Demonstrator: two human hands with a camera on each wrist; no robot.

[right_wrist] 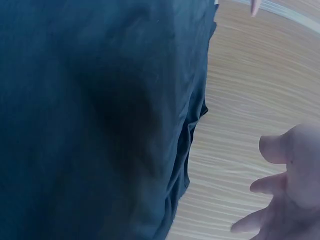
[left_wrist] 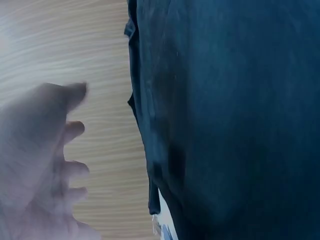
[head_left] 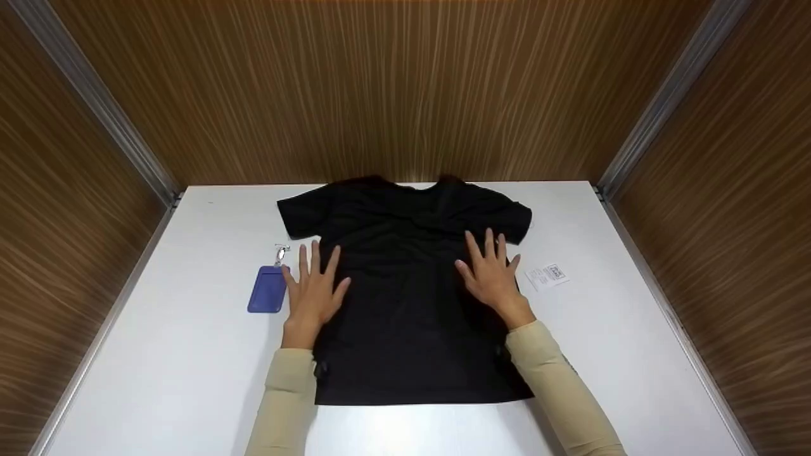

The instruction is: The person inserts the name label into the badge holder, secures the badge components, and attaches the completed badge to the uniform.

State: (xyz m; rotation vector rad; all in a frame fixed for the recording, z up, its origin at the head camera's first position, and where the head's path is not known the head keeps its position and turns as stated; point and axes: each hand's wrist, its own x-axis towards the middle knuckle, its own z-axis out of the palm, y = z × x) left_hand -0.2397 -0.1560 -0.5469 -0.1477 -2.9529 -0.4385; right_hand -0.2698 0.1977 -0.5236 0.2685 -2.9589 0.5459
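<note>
A black short-sleeved T-shirt (head_left: 405,316) lies spread out, its neckline toward the back wall and its hem toward me. My left hand (head_left: 313,294) is over the shirt's left side, fingers spread and straight. Over the right side, below the sleeve, my right hand (head_left: 491,275) also has its fingers spread. Neither hand grips anything. In the left wrist view the left hand (left_wrist: 35,160) shows at the left, apart from the shirt (left_wrist: 240,120). The right wrist view has the right hand (right_wrist: 295,185) at the lower right, with the shirt (right_wrist: 100,110) filling the left part.
A blue card holder (head_left: 266,291) with a metal clip (head_left: 280,255) lies left of my left hand. To the right of the shirt is a small white printed card (head_left: 547,277). Wood-grain panels (head_left: 393,88) wall the white table (head_left: 190,354) at the back and sides.
</note>
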